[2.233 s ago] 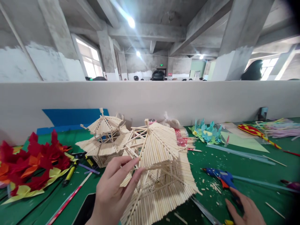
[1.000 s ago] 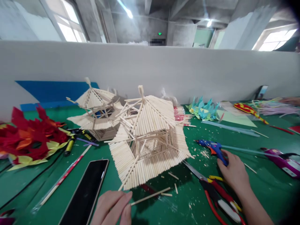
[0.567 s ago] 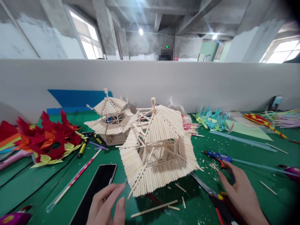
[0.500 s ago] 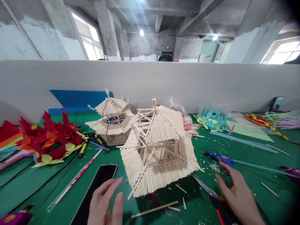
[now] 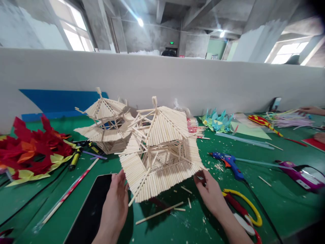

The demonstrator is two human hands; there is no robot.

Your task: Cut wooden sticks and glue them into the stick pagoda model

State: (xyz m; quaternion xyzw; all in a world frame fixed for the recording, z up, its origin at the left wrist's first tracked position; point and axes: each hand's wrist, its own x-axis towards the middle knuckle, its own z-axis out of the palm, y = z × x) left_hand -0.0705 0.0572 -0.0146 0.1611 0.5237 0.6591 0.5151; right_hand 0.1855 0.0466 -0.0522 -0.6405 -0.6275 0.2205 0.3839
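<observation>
A two-tiered pavilion model made of thin wooden sticks (image 5: 167, 128) stands in front of me, with part of its upper roof frame left bare on the left. My left hand (image 5: 117, 196) is at its left side, the fingers reaching in at the lower roof edge. At the opposite corner my right hand (image 5: 209, 191) has its fingers curled beneath the eave, partly hidden. Both hands hold the model between them. Behind it to the left stands a second stick pavilion (image 5: 105, 110), fully roofed. Loose wooden sticks (image 5: 159, 212) lie in front of the model.
A black phone (image 5: 88, 210) lies beside my left forearm. On the right are a blue glue gun (image 5: 228, 162), yellow-and-red-handled scissors (image 5: 243, 206) and a purple device (image 5: 302, 174). Red paper foliage (image 5: 38, 149) stands left. Another person's hand (image 5: 311, 110) shows far right.
My hands have moved in to both sides of the pavilion. The right hand has come away from above the scissors, whose handles now show. The view has turned slightly right.
</observation>
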